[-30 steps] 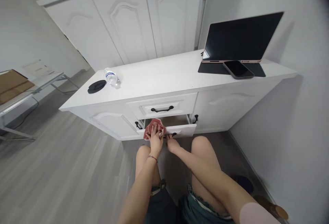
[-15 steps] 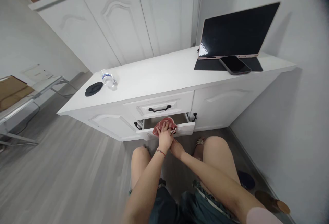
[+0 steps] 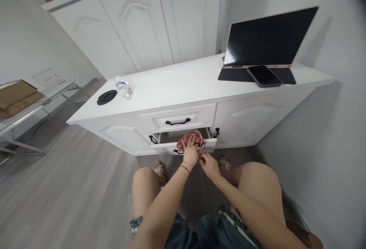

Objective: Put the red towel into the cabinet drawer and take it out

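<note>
My left hand (image 3: 191,152) presses a red patterned cloth (image 3: 183,141) over the top edge of the pulled-out lower drawer (image 3: 168,148), its fingers bent around the fabric. Part of the drawer's black handle (image 3: 177,151) shows to the left of that hand. My right hand (image 3: 210,166) hangs just below and to the right of the drawer front, apart from the cloth. Its fingers are curled in, and whether anything is inside them is hidden. Above, the upper drawer (image 3: 156,122) with its black handle is closed.
On the white cabinet top (image 3: 171,85) lie a clear plastic bottle (image 3: 123,87) and a dark flat item (image 3: 106,97) at left. A phone (image 3: 264,76) and a propped-up dark-screened tablet or laptop (image 3: 268,37) sit at right. A cardboard box (image 3: 20,96) rests on the left table.
My left hand and the cloth have slid right along the drawer front, uncovering part of its handle. My right hand has moved right, away from the left. My knees have spread apart.
</note>
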The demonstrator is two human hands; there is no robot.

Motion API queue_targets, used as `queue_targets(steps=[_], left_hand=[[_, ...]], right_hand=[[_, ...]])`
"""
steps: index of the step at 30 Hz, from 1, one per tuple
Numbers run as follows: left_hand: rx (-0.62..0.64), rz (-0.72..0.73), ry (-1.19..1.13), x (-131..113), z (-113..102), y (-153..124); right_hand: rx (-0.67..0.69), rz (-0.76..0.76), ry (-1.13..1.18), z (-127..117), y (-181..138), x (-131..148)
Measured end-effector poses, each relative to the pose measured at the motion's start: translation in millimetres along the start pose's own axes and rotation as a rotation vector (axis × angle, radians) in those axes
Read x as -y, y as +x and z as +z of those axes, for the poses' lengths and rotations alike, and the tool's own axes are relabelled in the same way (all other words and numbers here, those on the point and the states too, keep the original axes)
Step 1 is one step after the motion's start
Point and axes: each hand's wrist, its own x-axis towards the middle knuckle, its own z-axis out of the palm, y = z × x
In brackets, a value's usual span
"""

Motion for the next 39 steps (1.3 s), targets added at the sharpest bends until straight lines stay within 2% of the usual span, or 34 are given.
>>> queue_targets(steps=[2,4,6,8,17,24,29,35,39], left_hand=[[-0.009,0.002,0.005,-2,3,-1],[-0.016,0.016,0.013,-4,6,-3],[-0.019,0.047,0.026,-5,10,-5],[-0.018,0.084,0.045,-7,15,-8],[-0.004,0.286,0.191,-12,36,-12],[0.074,0.423,0.266,-2,55,-8],[0.096,0.433,0.241,0,65,-5],[0.106,0.462,0.22,2,72,-2],[0.156,0.454,0.184,12,89,-2]], right_hand=[[-0.204,-0.026,0.092,-16,4,-2],[-0.346,-0.066,0.145,-30,11,-7],[-0.432,-0.1,0.145,-40,20,-13],[-0.463,-0.118,0.114,-45,29,-18],[-0.324,-0.033,-0.009,-41,41,-25],[-0.335,0.02,0.057,-44,47,-30],[-0.344,0.005,-0.007,-41,49,-30],[-0.399,0.09,0.019,-44,53,-25],[-0.308,0.027,-0.118,-47,54,-21]])
